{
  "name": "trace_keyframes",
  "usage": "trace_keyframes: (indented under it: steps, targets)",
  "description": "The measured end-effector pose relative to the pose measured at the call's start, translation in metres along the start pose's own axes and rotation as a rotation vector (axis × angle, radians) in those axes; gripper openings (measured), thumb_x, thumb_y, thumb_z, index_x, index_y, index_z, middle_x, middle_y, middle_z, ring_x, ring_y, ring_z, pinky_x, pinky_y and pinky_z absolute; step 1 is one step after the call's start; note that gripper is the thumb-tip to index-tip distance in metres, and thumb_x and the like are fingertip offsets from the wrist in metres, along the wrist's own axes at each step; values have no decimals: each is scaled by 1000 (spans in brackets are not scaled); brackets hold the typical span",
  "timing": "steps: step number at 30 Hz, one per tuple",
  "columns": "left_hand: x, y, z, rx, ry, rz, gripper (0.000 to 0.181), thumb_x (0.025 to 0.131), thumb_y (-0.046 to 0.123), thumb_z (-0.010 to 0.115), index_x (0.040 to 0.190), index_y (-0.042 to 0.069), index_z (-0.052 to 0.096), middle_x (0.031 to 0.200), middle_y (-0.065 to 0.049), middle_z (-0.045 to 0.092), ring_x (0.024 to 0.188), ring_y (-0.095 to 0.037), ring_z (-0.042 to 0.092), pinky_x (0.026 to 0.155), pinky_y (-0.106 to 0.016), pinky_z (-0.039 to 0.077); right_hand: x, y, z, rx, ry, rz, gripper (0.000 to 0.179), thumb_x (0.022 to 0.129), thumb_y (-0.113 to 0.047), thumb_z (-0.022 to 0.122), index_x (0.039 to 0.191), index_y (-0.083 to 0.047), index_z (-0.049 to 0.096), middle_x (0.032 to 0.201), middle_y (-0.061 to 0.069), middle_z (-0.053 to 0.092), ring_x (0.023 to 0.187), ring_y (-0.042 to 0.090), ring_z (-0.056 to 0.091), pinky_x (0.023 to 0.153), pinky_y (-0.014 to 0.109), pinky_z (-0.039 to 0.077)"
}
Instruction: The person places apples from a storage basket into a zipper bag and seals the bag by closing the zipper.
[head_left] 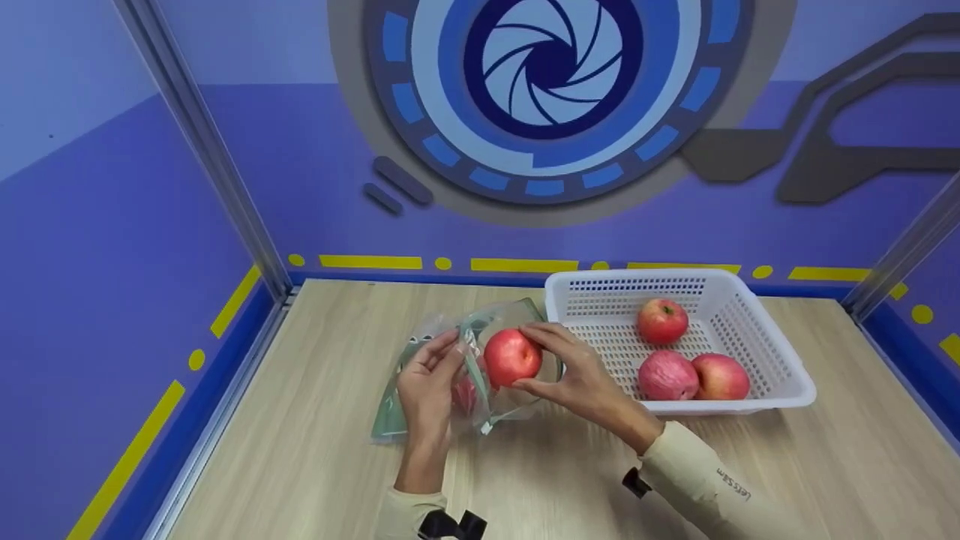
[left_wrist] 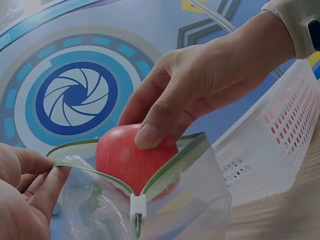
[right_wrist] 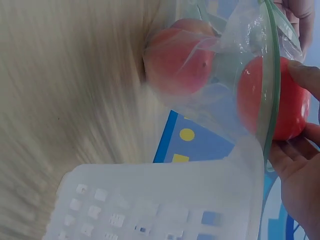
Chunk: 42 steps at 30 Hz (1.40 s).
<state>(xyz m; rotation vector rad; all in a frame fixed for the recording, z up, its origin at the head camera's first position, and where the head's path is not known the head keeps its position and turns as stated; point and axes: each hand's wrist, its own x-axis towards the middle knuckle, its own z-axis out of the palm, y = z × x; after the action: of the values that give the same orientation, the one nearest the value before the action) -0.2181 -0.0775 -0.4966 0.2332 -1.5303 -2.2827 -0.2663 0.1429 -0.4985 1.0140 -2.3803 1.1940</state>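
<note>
My right hand grips a red apple between thumb and fingers. In the left wrist view that apple sits partway inside the mouth of a clear zip bag with a green seal and a white slider. My left hand pinches the bag's rim and keeps the mouth spread. Inside the bag, lower down, another apple shows through the plastic in the right wrist view.
Right of the bag stands a white perforated basket holding three apples. Another green-edged plastic bag seems to lie by the left hand on the wooden table. A patterned blue wall rises behind.
</note>
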Motion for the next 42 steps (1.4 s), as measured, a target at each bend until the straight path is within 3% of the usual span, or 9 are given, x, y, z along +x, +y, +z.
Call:
trace_keyframes:
  steps: [15, 20, 24, 28, 42]
  targets:
    - [3, -1, -2, 36, -7, 22, 24, 96, 0, 76, 119, -3, 76, 109, -16, 75, 100, -25, 73, 88, -30, 62, 7, -3, 8, -10, -4, -25, 74, 82, -21, 95, 147, -8, 63, 147, 8, 61, 133, 27, 60, 109, 46, 51]
    - [3, -2, -2, 22, -2, 26, 24, 97, -1, 75, 120, -5, 75, 109, -17, 74, 99, -23, 72, 87, -29, 61, 9, -2, 10, -24, 1, -138, 71, 82, -15, 95, 145, -6, 63, 149, 10, 60, 136, 31, 59, 110, 45, 50]
    - [3, -1, -1, 5, 6, 32, 24, 97, -1, 75, 120, -6, 75, 108, -17, 74, 97, -22, 72, 85, -28, 62, 9, -3, 8, -24, 13, -267, 69, 81, -5, 93, 144, -5, 64, 148, 15, 61, 135, 33, 59, 112, 36, 46]
    - [3, 0, 1, 24, 6, 35, 23, 96, -1, 76, 119, -5, 76, 108, -16, 75, 97, -22, 73, 85, -29, 62, 9, -4, 0, -21, 50, -337, 69, 78, 5, 92, 141, -5, 67, 143, 17, 65, 129, 34, 64, 111, 31, 46]
    - [1, -2, 0, 49, -11, 42, 23, 95, -1, 77, 118, -2, 77, 108, -15, 76, 97, -23, 73, 85, -29, 62, -1, 15, -44, -69, 149, -225, 63, 80, 2, 91, 138, -3, 68, 141, 13, 67, 131, 31, 63, 111, 26, 44]
